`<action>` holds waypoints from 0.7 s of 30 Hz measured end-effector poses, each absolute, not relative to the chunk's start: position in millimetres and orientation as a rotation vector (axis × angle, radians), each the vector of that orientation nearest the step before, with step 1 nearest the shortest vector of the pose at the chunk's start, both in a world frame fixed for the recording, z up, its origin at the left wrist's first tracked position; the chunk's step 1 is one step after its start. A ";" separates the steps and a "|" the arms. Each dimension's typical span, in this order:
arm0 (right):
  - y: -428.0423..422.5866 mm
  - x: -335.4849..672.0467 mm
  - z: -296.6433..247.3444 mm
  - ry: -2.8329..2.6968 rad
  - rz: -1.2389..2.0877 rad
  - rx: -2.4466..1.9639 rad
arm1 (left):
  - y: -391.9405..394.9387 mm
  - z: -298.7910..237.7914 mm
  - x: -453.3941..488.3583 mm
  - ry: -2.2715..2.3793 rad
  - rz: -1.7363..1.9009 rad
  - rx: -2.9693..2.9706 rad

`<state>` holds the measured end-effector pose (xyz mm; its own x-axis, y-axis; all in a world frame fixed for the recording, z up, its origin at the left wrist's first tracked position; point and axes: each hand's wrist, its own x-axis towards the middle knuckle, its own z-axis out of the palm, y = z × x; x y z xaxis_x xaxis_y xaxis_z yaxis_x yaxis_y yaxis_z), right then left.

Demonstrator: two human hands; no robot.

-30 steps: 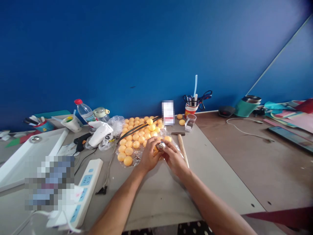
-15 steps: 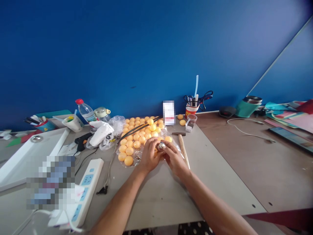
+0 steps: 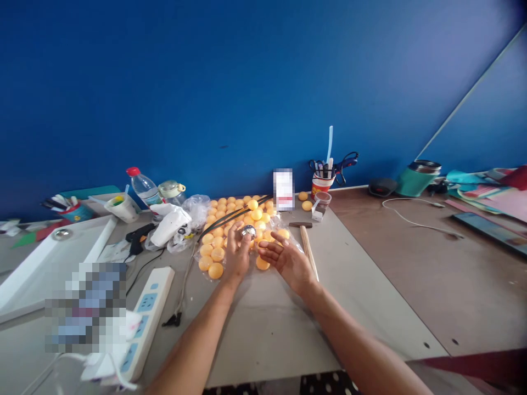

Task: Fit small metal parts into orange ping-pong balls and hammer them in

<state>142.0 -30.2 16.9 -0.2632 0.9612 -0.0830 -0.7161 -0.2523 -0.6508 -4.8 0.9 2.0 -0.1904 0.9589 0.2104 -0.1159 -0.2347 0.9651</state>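
Blue wall is seen behind a grey table [image 3: 370,285] that is crowded with craft clutter. Near its middle the left hand [image 3: 235,257] is raised just above the surface. A silver ball [image 3: 248,232] is pinched at its fingertips and held clear of the heap, probably so that the shiny, bumpy skin can be looked over. The right hand [image 3: 289,261] is held just beside it, palm up, with the fingers spread. Nothing is gripped by it, and it seems to be kept there as a rest or a catch beneath the ball.

Behind and under both hands, orange balls [image 3: 224,227] are spread out in a clear bag [image 3: 227,267], by which they are likely kept from rolling away. One of them is seen low between the two hands. Two more are left loose near the wall, beside a cup [image 3: 322,186] stuffed with scissors and pens.

A hammer [image 3: 308,249] is laid just right of the right hand with its handle pointed toward the person, so it can be judged to lie within easy reach. On the left, a power strip [image 3: 152,296] is set near the table's front edge, with a white tray [image 3: 49,263] beside it and a bottle [image 3: 142,186] stood against the wall. A green mug [image 3: 415,178] is kept well apart, far to the right.
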 end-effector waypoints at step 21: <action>-30.4 142.5 14.9 -0.702 1.752 -0.614 | 13.4 6.9 -10.9 0.697 1.449 0.708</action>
